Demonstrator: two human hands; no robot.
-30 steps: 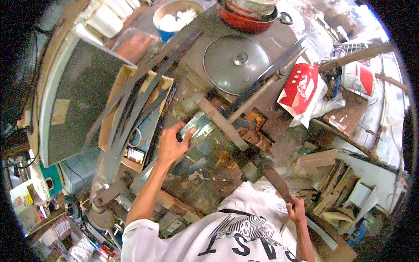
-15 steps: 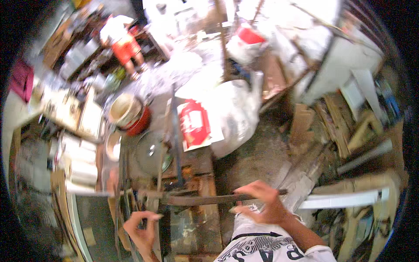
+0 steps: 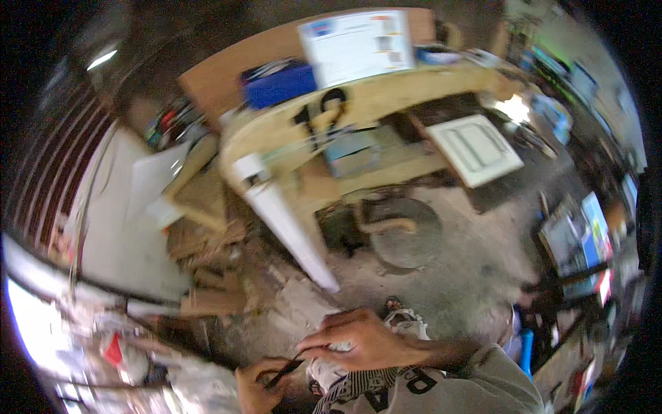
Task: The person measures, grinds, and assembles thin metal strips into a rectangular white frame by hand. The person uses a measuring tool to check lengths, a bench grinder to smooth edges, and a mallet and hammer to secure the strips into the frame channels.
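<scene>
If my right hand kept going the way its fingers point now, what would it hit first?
Most likely your left hand: the right hand points left and down along the thin dark strip that both pinch. Depth is blurry, so that is a judgement.

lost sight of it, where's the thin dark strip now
In the head view, low centre-left: the thin dark strip runs between the left hand and right hand, above the rubble-strewn floor.

Both hands work low in the frame, at about 6 o'clock. The left hand (image 3: 256,388) pinches one end of a thin dark strip (image 3: 288,367); the right hand (image 3: 360,339) grips its other end against a white cloth (image 3: 407,323). A white pipe (image 3: 286,224) slants toward 11 o'clock. A round grey disc (image 3: 407,234) lies on the concrete floor (image 3: 469,276) near centre. A wooden workbench (image 3: 386,96) spans 12 o'clock.
</scene>
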